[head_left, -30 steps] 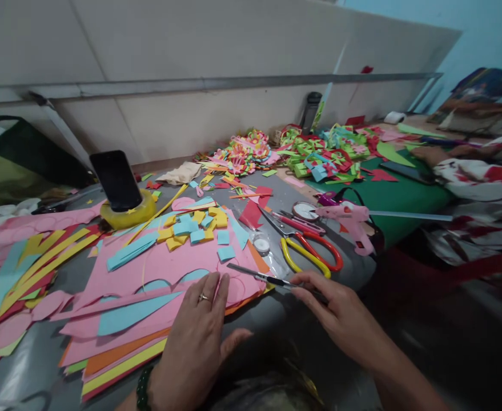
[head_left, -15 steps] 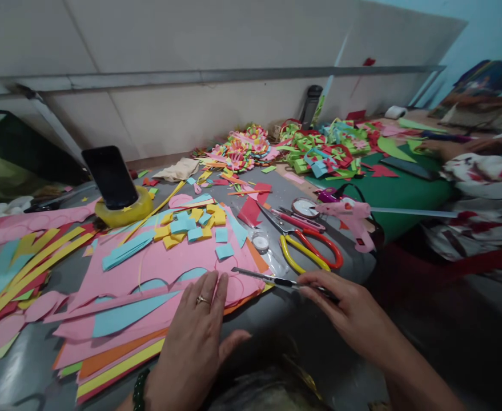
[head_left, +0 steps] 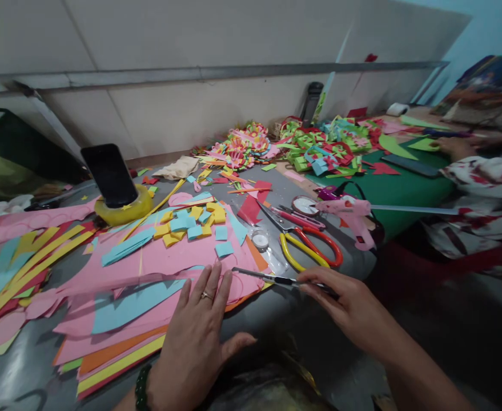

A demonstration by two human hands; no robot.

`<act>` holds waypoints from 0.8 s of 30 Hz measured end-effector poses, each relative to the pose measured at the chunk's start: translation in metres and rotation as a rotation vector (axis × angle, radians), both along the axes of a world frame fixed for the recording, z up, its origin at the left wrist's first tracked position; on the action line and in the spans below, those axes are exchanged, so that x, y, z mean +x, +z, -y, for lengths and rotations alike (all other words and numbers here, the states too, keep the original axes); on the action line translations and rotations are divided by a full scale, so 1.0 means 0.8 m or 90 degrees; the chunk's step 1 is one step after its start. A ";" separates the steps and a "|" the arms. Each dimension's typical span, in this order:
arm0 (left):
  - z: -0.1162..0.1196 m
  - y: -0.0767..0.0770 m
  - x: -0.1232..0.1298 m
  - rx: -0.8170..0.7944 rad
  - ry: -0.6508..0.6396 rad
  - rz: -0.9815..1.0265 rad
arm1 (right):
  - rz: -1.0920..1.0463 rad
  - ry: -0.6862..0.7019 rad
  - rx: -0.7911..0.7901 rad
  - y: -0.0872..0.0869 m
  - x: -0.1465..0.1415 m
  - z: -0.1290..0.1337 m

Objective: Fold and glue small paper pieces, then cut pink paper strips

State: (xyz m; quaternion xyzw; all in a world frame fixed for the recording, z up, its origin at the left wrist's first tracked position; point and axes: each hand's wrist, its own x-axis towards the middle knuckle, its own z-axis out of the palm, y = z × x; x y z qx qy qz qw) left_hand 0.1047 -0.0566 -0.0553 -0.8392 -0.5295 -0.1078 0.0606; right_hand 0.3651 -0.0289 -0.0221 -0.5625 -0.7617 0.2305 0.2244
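My left hand point(head_left: 199, 337) lies flat with its fingers apart on the pink sheets point(head_left: 122, 257), at the lower right part of the stack. In my right hand point(head_left: 349, 308) is a slim craft knife point(head_left: 276, 279), its blade pointing left with the tip just beside my left fingertips, over the pink paper. A blue sheet point(head_left: 135, 308) lies on the pink ones, left of my left hand. Small blue and yellow paper squares point(head_left: 186, 224) are heaped on top of the pink sheets.
Scissors point(head_left: 306, 245), a pink glue gun point(head_left: 353, 214) and a tape roll point(head_left: 260, 240) lie to the right. A phone point(head_left: 109, 174) leans on yellow tape point(head_left: 124, 208). Paper flowers point(head_left: 244, 148) are piled behind. Another person's sleeve point(head_left: 482, 177) is at the right.
The pink sheet's lower edge and strip have shifted left and changed shape. My left hand has slid slightly up and right. The other person's hand now touches a green paper piece.
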 end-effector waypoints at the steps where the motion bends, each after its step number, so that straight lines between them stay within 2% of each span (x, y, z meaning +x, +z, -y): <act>1: 0.000 0.000 0.000 0.001 0.001 -0.002 | -0.001 0.001 -0.002 0.000 0.000 0.001; 24: 0.004 0.008 0.003 0.013 0.015 -0.046 | -0.030 0.021 -0.032 0.007 -0.002 0.006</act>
